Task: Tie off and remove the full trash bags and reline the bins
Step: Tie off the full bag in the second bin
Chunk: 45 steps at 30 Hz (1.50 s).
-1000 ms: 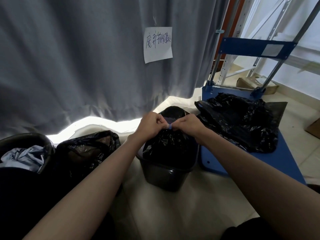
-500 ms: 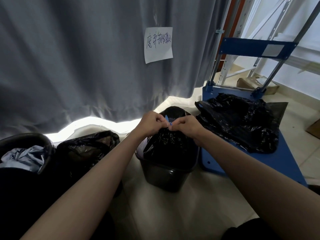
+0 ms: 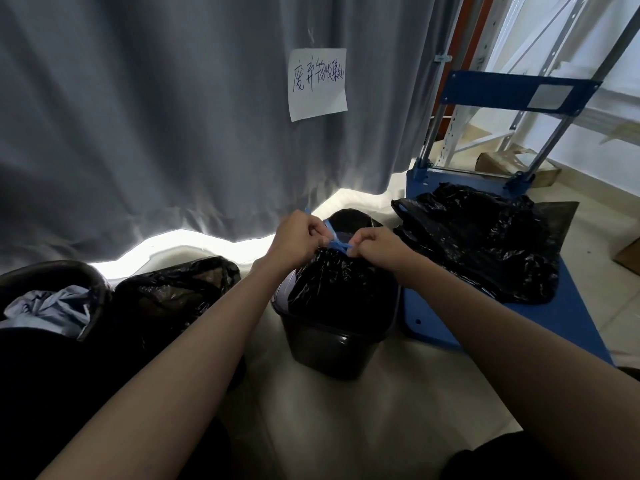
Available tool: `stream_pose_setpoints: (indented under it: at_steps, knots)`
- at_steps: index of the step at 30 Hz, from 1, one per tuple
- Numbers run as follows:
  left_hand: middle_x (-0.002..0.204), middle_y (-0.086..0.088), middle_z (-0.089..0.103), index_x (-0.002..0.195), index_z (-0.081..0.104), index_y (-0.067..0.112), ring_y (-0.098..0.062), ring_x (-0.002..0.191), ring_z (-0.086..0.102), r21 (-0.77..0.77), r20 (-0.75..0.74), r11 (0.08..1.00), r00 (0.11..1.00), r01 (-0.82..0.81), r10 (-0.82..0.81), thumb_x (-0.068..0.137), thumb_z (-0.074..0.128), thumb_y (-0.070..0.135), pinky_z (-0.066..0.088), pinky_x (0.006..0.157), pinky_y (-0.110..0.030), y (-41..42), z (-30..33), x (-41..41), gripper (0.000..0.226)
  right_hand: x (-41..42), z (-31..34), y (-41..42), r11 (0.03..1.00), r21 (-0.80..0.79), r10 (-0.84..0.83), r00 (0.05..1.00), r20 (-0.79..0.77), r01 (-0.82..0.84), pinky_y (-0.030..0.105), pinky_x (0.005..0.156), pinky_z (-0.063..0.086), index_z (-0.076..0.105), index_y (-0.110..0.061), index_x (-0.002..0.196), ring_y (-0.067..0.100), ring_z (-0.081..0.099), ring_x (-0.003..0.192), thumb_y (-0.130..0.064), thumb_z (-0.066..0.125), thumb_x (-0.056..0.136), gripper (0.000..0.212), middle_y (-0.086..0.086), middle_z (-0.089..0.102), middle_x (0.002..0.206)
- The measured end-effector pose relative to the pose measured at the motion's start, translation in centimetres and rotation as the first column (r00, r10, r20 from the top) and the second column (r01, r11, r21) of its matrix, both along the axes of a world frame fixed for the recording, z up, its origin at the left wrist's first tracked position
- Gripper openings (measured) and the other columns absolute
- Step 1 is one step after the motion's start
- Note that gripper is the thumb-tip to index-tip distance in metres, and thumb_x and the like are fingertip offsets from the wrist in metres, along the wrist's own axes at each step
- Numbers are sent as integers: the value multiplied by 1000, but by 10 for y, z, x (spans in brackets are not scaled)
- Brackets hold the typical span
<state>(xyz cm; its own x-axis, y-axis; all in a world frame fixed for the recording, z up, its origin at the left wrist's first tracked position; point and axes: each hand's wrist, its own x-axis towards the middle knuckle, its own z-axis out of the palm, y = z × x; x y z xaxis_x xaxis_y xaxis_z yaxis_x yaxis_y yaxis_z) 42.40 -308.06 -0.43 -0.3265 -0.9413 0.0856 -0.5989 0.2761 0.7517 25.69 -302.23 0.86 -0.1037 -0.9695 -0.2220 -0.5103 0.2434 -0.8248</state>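
A small black bin (image 3: 329,348) stands on the floor in the middle. A full black trash bag (image 3: 339,285) sits in it, its neck gathered at the top. A blue drawstring (image 3: 335,241) runs across that neck. My left hand (image 3: 298,237) pinches one end of the drawstring and my right hand (image 3: 375,245) pinches the other, the strip stretched between them just above the bag. A second black bag (image 3: 180,292) lies on the floor to the left. At far left a dark bin (image 3: 48,271) holds crumpled blue-grey cloth (image 3: 48,306).
A blue platform trolley (image 3: 568,327) stands to the right with black bags (image 3: 485,240) heaped on it. A grey curtain (image 3: 156,116) with a paper note (image 3: 317,83) hangs behind. A cardboard box (image 3: 512,162) and metal shelving (image 3: 460,109) are at the back right.
My hands have drawn slightly apart, pulling the blue drawstring taut over the bag's neck. The loose end by my left hand now sticks up.
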Motion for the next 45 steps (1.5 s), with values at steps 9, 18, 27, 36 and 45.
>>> stream_pose_setpoints:
  at_steps: [9,18,27,36,45]
  knots:
    - [61,0,62,75,60,15,-4,59,62,-213,14,971,993,-108,114,79,53,-9,47,57,-19,4,-6,0,25,7,-8,2,963,-102,183,882,-434,-250,9,55,38,72,-1,75,10,55,63,-2,59,80,14,-6,62,61]
    - [62,2,62,75,60,15,-5,67,66,-207,-17,966,988,-156,156,83,53,-7,45,58,-20,-3,-11,7,24,1,-13,1,969,-117,159,912,-378,-217,13,61,42,72,-8,73,-3,50,52,-8,71,77,5,-15,55,56]
    - [66,8,61,75,68,19,4,60,54,-232,-86,972,996,-41,22,76,73,3,39,59,-6,-1,7,4,17,7,-19,-9,964,-129,162,897,-412,-233,20,71,41,67,-12,115,11,52,84,-19,78,77,40,-9,58,85]
    - [96,1,59,88,66,17,-16,77,57,-334,205,940,979,71,-1,84,71,24,46,72,-32,5,4,14,10,4,-17,-10,982,-184,-34,910,-413,-47,42,76,57,72,-14,83,25,64,80,0,59,80,19,7,68,81]
    - [78,5,53,88,67,15,-20,79,55,-211,324,965,943,157,-83,78,75,30,36,63,-28,14,-12,-11,20,5,-6,-2,969,-244,-57,931,-362,-35,33,71,48,64,-24,89,21,61,85,-18,61,88,7,0,66,90]
